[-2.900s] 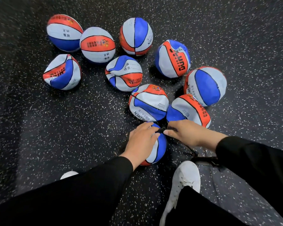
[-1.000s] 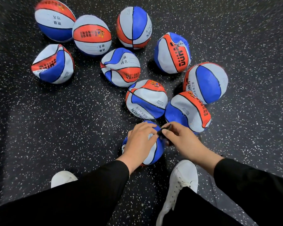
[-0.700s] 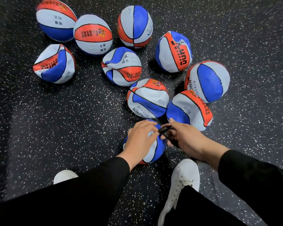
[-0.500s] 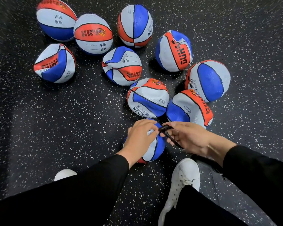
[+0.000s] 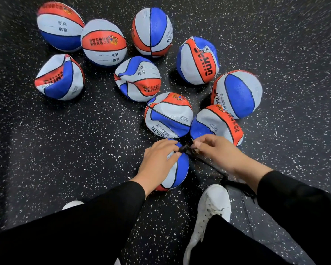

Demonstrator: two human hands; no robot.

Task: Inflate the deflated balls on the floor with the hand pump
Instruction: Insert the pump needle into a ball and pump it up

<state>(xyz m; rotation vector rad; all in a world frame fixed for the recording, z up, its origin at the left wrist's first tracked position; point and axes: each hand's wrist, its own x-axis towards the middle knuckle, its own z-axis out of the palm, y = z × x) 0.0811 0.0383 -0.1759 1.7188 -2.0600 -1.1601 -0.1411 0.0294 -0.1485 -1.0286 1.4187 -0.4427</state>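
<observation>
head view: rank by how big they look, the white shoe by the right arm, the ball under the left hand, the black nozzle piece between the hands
1. white shoe, nearest the camera, which swells it
2. ball, partly hidden under the left hand
3. black nozzle piece, pinched by the right hand, clearly smallest

Shoe against ball is unsure.

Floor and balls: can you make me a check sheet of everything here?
Surface: dark speckled floor.
Job's things: near ball under the hands; nine other balls beyond, several dented.
Clutter: nothing seen.
Hands: left hand rests on the near ball; right hand pinches the black nozzle at its top.
Cables: thin black hose runs back from the nozzle.
Surroundings: white shoe, black sleeves.
</observation>
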